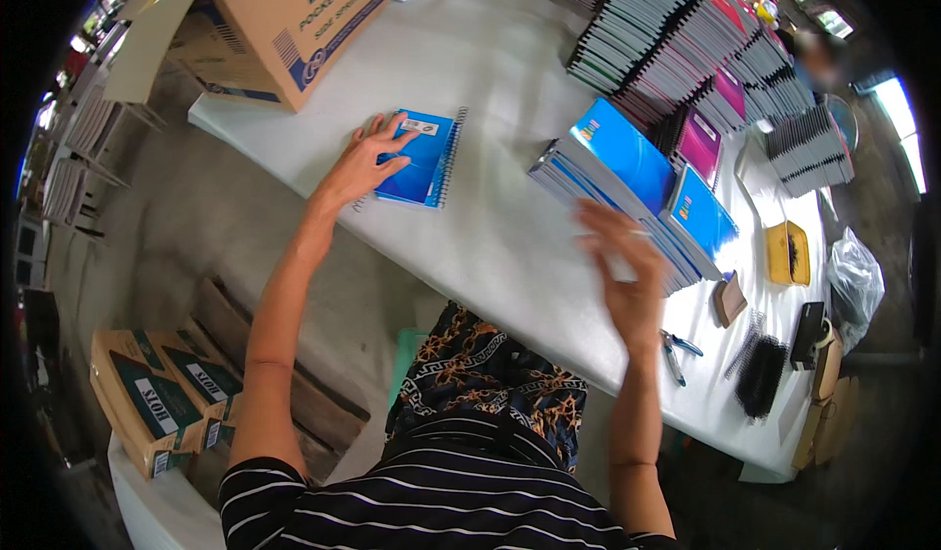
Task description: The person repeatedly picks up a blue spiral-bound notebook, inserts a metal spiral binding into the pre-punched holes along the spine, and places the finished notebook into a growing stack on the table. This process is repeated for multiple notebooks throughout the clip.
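Note:
A blue spiral notebook (417, 179) lies near the table's front edge on the left, its wire coil on the right side. My left hand (365, 163) rests on it with fingers spread over the cover. Over the table to the right, my right hand (627, 274) is raised and smeared by motion. Its fingers look apart, with nothing seen between them. Just beyond that hand stands a stack of blue notebooks (622, 153), with more blue notebooks (701, 219) beside it, partly hidden by the hand.
Tall notebook stacks (647, 45) fill the back right. Pliers (674, 354), black wire coils (761, 378), a yellow tray (787, 253) and a plastic bag (855, 285) lie at the right. An open carton (284, 35) stands back left; smaller boxes (162, 393) sit lower left.

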The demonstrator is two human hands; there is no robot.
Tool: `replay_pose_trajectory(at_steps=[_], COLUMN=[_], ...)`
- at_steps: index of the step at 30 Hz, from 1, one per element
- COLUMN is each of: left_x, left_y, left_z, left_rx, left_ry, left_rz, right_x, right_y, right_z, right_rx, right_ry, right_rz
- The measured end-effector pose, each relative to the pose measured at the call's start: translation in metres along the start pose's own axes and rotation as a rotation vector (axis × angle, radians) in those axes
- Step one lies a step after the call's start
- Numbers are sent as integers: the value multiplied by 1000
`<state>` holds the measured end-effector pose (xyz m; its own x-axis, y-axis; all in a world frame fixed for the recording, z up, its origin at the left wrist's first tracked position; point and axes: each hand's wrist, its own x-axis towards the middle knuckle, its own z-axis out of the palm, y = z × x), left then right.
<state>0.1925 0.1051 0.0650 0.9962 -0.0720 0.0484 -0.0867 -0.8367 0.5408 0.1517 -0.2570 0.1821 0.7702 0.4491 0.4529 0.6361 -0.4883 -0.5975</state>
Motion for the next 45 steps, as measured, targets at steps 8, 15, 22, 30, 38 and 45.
replay_pose_trajectory(at_steps=[8,15,22,30,38,45], left_x=[11,25,36,57,56,32], left_y=[17,170,329,335,278,264], left_z=[10,-13,33,85,38,40], left_rx=[50,-55,126,339,552,477], left_ry=[304,399,133,153,48,222], left_rz=[128,407,806,841,503,610], right_x=[-33,-22,-26,-154,-174,-103], right_y=[202,330,328,259,196,74], right_z=[-208,-199,-191,-284,-258,-108], right_rx=[-410,-702,-824,-1045,-1126,382], right_ry=[557,237,77,206,331,59], right_rz=[394,225,306,757,629,489])
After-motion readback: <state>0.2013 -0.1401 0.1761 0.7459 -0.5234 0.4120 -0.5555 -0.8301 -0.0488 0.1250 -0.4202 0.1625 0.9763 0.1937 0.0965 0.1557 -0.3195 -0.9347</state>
